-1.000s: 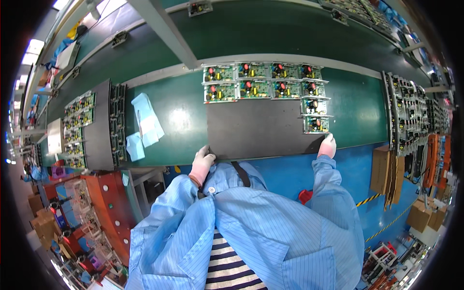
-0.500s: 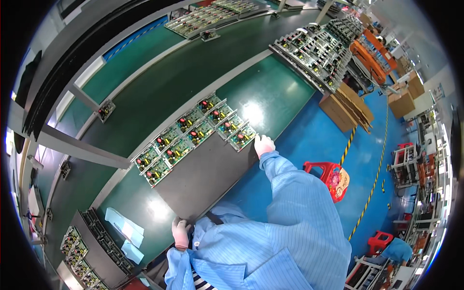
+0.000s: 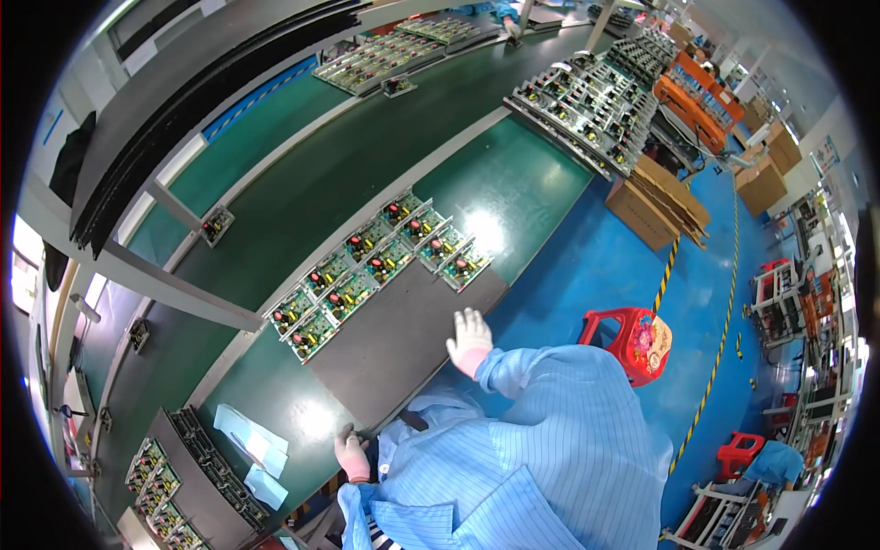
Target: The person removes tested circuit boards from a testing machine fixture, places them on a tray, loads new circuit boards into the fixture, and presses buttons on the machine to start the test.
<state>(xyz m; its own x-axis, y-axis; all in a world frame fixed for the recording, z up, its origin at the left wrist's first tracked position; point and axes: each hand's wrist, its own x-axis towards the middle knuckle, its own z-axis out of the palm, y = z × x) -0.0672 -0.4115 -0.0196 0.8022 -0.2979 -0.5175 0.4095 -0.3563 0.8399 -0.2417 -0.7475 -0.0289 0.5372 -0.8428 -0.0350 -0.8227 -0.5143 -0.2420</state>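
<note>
- Head view, main item: a dark grey, flat, rectangular sheet (image 3: 394, 339) lay on the long green worktop (image 3: 541, 202), its near side along the worktop's edge.
- Load: green circuit boards with red, yellow and black parts and pale metal strips (image 3: 385, 263) stood in two rows along the sheet's far side, with a short run down its right end; the near middle part was bare.
- Left hand, in a pale glove (image 3: 351, 452): it was at the sheet's near left corner, fingers partly curled. From where I stood, I could not tell whether it pinched the edge.
- Right hand, in a white glove with a pink cuff area (image 3: 470, 341): its fingers were extended and slightly spread over the sheet's near edge, gripping nothing that I could see; contact with the sheet was unclear.
- Handling, in my judgement: the sheet looked thin and fairly stiff, the load moderate in weight and uneven toward the far side. The boards appeared loose, liable to slide if tilted, and their tall parts fragile.
- Hold, in my judgement: best taken at both short ends from beneath, kept level, with fingers off the components.
- Alongside: light blue sheets (image 3: 247, 435) lay left of the item.
</note>
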